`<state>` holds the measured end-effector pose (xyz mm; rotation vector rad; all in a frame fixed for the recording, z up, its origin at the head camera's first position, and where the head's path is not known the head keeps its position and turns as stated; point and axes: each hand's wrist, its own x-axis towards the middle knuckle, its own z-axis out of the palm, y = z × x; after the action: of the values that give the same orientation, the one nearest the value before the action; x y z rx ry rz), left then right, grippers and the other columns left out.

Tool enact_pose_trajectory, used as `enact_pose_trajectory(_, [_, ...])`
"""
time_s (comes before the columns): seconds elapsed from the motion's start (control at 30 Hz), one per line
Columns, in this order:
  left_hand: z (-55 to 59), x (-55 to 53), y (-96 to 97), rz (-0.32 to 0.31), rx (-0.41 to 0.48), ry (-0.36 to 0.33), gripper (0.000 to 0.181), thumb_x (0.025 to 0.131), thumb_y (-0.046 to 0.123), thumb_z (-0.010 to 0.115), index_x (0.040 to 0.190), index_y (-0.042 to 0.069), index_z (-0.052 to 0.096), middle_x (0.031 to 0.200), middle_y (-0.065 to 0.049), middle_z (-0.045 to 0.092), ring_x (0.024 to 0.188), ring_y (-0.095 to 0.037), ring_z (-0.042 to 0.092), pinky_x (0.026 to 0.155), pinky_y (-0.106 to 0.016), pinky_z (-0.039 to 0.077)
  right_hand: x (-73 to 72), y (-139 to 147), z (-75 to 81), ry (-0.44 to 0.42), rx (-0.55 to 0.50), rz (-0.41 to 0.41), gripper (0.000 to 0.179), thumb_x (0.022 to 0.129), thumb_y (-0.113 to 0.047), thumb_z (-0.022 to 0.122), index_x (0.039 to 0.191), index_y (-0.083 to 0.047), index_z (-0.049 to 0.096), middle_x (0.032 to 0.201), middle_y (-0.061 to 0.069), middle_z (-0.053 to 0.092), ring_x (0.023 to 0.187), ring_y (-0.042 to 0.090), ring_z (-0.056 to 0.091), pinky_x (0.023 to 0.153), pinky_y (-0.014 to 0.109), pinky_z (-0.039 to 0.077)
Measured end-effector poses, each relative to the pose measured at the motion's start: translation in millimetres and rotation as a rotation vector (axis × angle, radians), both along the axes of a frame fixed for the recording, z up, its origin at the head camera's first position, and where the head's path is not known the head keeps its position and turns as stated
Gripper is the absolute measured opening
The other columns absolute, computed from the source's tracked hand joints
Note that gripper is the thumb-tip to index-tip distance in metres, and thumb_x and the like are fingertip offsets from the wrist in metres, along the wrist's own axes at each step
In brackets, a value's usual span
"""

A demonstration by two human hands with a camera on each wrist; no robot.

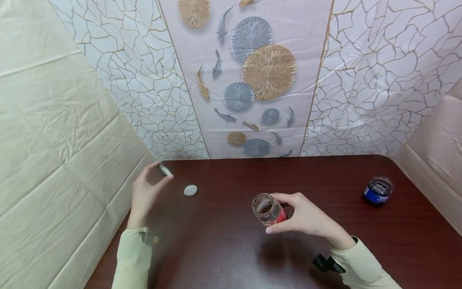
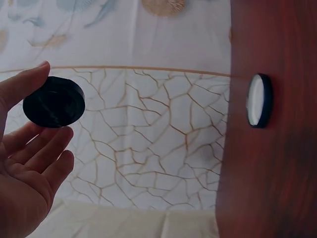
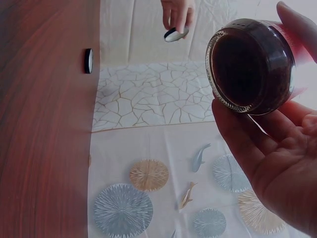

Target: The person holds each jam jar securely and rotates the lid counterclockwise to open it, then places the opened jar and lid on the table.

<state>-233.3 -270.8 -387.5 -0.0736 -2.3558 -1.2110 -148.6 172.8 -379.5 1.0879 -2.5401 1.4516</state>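
My left hand [image 1: 145, 195] pinches a dark jar lid [image 2: 54, 102] by its edge, between thumb and fingers, raised over the table's far left. A second lid [image 1: 190, 190] lies on the table just right of that hand, its white inside facing up. In my right hand [image 1: 304, 214] is an open glass jar [image 1: 266, 208] with a red label, gripped around its side and tilted, its mouth toward the head camera. Dark contents show through the glass base in the right wrist view. Another glass jar [image 1: 377, 190], lidless with a blue label and dark contents, stands at the far right.
The dark red-brown wooden table [image 1: 223, 249] reaches back to a patterned cloth [image 1: 234, 156] hanging behind it. Plain cream cloth [image 1: 72, 160] hangs along the left, with a similar cloth [image 1: 433, 160] on the right. A black wrist device [image 1: 327, 264] sits at my right sleeve.
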Motion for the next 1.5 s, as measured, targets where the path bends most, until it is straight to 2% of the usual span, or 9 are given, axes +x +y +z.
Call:
enact_pose_trajectory(0.13, [-8.2, -3.5, -4.9, 0.012, -0.004, -0.045, 0.068, 0.082, 0.04, 0.084, 0.141, 0.016, 0.058, 0.144, -0.011, 0.056, 0.136, -0.031, 0.047, 0.111, -0.053, 0.036, -0.3, 0, -0.8, -0.005, 0.002, -0.004, 0.055, 0.077, -0.037, 0.089, 0.127, -0.027, 0.067, 0.109, -0.014, 0.073, 0.104, 0.01, 0.067, 0.092, 0.027, 0.051])
enact_pose_trajectory(0.43, [-28.0, -13.8, -16.5, 0.03, -0.015, -0.107, 0.068, 0.083, 0.036, 0.084, 0.14, 0.009, 0.055, 0.144, -0.018, 0.054, 0.136, -0.038, 0.046, 0.112, -0.055, 0.035, -0.5, 0, -0.5, -0.007, -0.006, -0.002, 0.055, 0.077, -0.036, 0.089, 0.127, -0.026, 0.067, 0.11, -0.014, 0.072, 0.104, 0.011, 0.067, 0.093, 0.029, 0.051])
enact_pose_trajectory(0.83, [-56.1, -22.9, -28.3, 0.006, -0.037, -0.189, 0.071, 0.085, 0.035, 0.082, 0.141, 0.005, 0.051, 0.134, -0.019, 0.06, 0.126, -0.036, 0.054, 0.106, -0.052, 0.041, -0.2, 0, -1.3, 0.016, 0.011, -0.012, 0.055, 0.077, -0.038, 0.089, 0.126, -0.027, 0.068, 0.108, -0.015, 0.072, 0.104, 0.01, 0.067, 0.093, 0.026, 0.05])
enact_pose_trajectory(1.23, [-67.5, -29.0, -34.1, -0.002, -0.06, -0.243, 0.07, 0.085, 0.027, 0.082, 0.141, 0.001, 0.049, 0.134, -0.024, 0.059, 0.124, -0.039, 0.056, 0.106, -0.052, 0.041, -0.8, 1, -1.0, 0.007, 0.013, -0.021, 0.056, 0.076, -0.038, 0.089, 0.127, -0.027, 0.068, 0.109, -0.016, 0.072, 0.105, 0.01, 0.067, 0.093, 0.025, 0.05])
enact_pose_trajectory(1.5, [-73.7, -31.7, -36.7, -0.017, -0.089, -0.29, 0.071, 0.087, 0.029, 0.08, 0.142, 0.0, 0.046, 0.136, -0.025, 0.058, 0.123, -0.042, 0.057, 0.105, -0.054, 0.043, -1.3, 1, -0.9, -0.006, 0.004, -0.022, 0.056, 0.076, -0.037, 0.089, 0.127, -0.028, 0.067, 0.108, -0.015, 0.072, 0.104, 0.01, 0.067, 0.093, 0.026, 0.05])
